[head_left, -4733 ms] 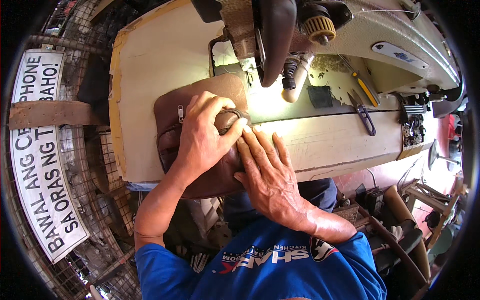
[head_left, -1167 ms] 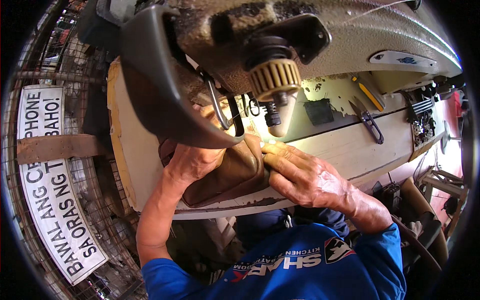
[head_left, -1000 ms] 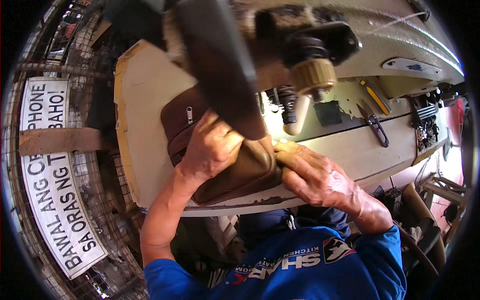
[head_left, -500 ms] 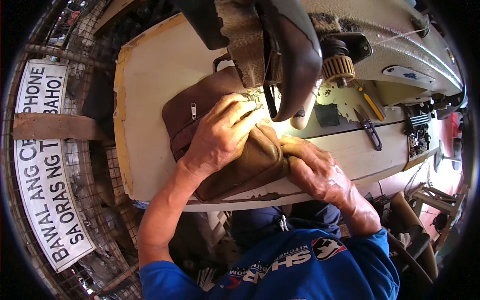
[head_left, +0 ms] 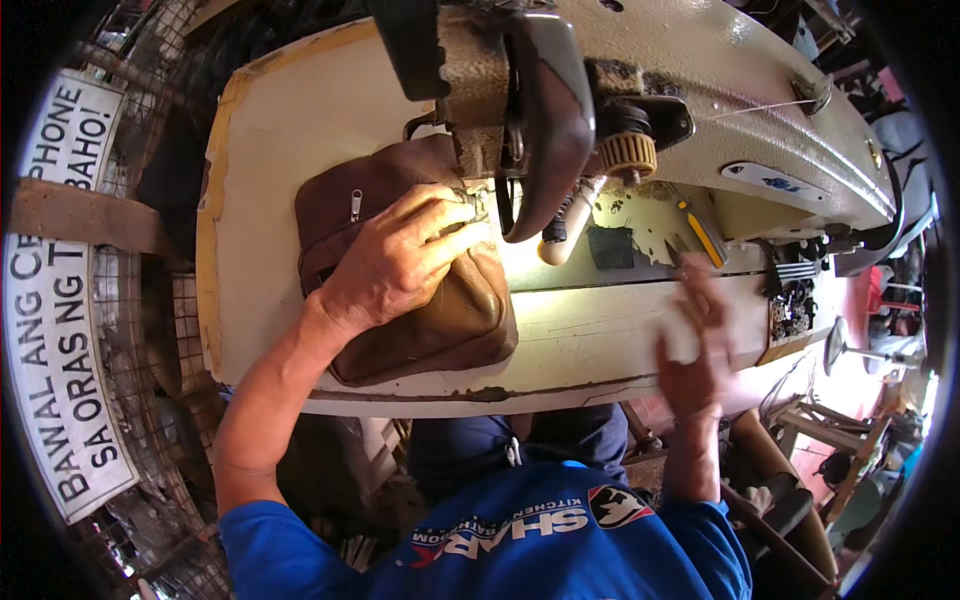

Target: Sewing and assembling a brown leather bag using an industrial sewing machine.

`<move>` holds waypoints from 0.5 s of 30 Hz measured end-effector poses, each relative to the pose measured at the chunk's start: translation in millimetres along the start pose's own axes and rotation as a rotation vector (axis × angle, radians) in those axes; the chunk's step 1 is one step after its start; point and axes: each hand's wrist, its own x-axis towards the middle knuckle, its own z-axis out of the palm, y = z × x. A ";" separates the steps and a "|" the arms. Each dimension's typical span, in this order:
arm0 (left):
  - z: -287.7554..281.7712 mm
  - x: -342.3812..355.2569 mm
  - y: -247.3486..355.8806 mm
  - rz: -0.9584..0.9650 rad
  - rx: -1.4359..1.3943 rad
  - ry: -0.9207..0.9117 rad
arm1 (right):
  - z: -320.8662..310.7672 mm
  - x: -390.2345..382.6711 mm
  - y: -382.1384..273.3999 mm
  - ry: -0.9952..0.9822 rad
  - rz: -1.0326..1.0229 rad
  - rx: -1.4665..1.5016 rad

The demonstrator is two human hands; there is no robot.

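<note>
A brown leather bag with a silver zipper pull lies on the sewing machine table, its far edge under the machine head. My left hand rests across the bag, fingers bent and closed on its edge beside the needle area. My right hand is off the bag, over the table to the right and smeared by motion. Its fingertips are at a pair of thread snips, whose handles it hides. Whether it grips them cannot be made out. A tool with a yellow-and-black handle lies just beyond.
The sewing machine arches over the far side, its dark curved guard close to my left hand. A white cylindrical lamp and a dark fabric scrap sit near the head. Wire mesh with a sign stands at left.
My right hand has let go of the bag's right side and moved right to the snips. My left hand stays on the bag. The whole view has shifted a little.
</note>
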 end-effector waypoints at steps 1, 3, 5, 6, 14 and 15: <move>-2.6 -1.1 0.1 -0.011 0.007 0.004 | -8.8 -13.7 22.2 0.178 0.092 -0.141; -5.4 0.8 -2.5 0.016 -0.033 -0.029 | -28.8 -16.4 52.0 0.318 0.223 -0.360; -1.9 0.2 -6.0 0.007 -0.047 -0.008 | -27.7 -22.3 78.1 0.328 0.248 -0.443; 0.4 -0.1 -8.0 0.021 -0.048 -0.001 | -25.4 -24.6 84.5 0.335 0.283 -0.523; -3.1 -1.4 -4.7 0.029 -0.006 0.003 | -21.6 -28.3 81.2 0.411 0.293 -0.495; -3.2 -1.9 -4.5 0.030 -0.006 0.000 | -20.7 -29.5 80.9 0.411 0.297 -0.493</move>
